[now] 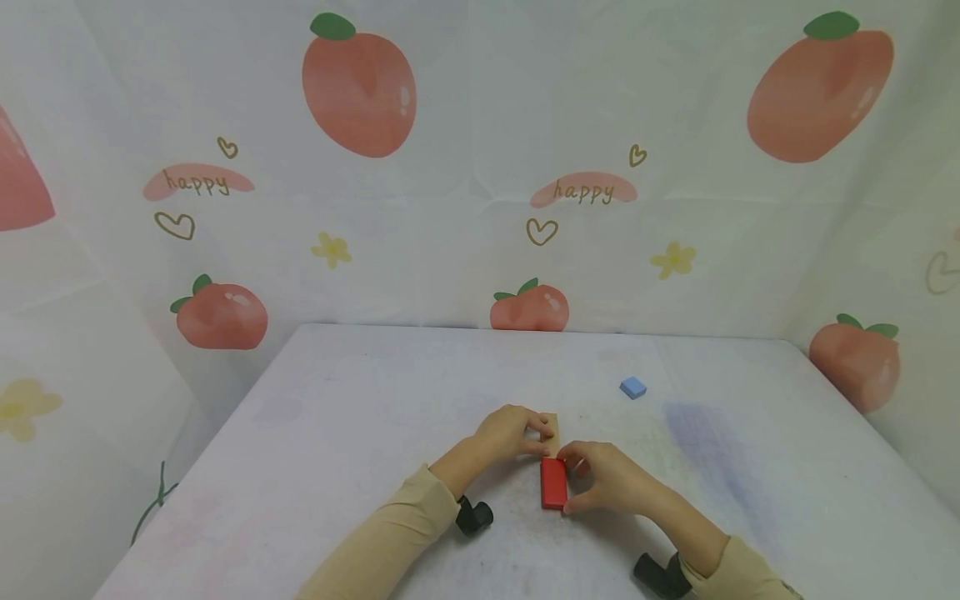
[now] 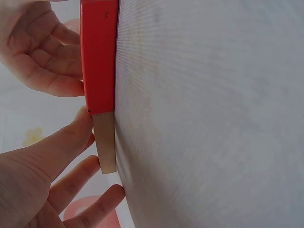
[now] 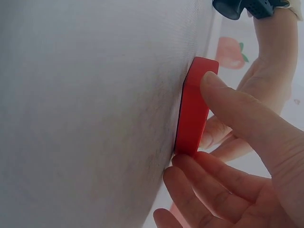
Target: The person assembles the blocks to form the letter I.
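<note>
A red rectangular block (image 1: 553, 483) lies flat on the table. End to end with its far side is a tan wooden block (image 2: 105, 142), partly hidden by fingers in the head view. My left hand (image 1: 510, 432) pinches the tan block, thumb close to the seam and fingers toward the far end. The right hand (image 1: 611, 477) holds the red block from the right. Its thumb (image 3: 213, 85) presses on the near end, while the fingertips (image 3: 183, 161) touch the far end. In the left wrist view the two blocks meet in one line.
A small blue block (image 1: 633, 387) lies farther back on the right of the white-covered table (image 1: 375, 383). Black wrist cameras (image 1: 474, 517) hang beneath both forearms. A white cloth printed with peaches (image 1: 360, 96) hangs behind the table.
</note>
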`<state>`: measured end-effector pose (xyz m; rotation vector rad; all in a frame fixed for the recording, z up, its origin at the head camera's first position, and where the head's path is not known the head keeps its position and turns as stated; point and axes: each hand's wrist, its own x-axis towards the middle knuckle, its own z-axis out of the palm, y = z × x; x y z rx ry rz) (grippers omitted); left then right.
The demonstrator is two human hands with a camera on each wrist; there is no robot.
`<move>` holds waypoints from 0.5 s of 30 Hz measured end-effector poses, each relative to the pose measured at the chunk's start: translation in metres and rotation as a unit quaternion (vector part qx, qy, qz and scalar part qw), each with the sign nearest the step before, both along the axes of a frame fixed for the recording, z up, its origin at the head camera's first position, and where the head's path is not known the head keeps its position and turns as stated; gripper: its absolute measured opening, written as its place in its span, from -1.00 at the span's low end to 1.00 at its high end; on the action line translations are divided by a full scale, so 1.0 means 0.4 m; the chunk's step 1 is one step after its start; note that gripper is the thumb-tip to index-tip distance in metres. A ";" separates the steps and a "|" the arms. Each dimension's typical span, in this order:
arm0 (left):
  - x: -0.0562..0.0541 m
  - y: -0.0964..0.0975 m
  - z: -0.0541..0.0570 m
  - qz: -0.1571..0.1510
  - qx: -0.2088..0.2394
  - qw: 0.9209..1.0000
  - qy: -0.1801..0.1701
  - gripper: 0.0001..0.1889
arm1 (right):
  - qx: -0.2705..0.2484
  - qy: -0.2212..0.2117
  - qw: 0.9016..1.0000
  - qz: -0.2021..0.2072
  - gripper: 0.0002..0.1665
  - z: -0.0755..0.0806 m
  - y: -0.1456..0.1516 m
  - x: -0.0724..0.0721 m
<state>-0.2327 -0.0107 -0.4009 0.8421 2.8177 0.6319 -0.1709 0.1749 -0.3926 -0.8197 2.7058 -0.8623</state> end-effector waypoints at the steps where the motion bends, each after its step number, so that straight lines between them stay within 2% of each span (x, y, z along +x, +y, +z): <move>1: 0.000 0.000 0.001 0.001 0.000 1.000 -0.002 -0.67 | 0.000 -0.001 1.000 -0.001 -0.33 0.000 0.000 0.000; 10: -0.001 0.001 -0.001 0.004 0.002 1.000 -0.005 -0.67 | 0.004 0.002 1.000 -0.005 -0.32 0.000 0.000 -0.002; 15: -0.002 0.001 -0.003 -0.003 0.000 1.000 0.005 -0.67 | 0.002 -0.001 1.000 -0.010 -0.30 -0.001 0.002 -0.003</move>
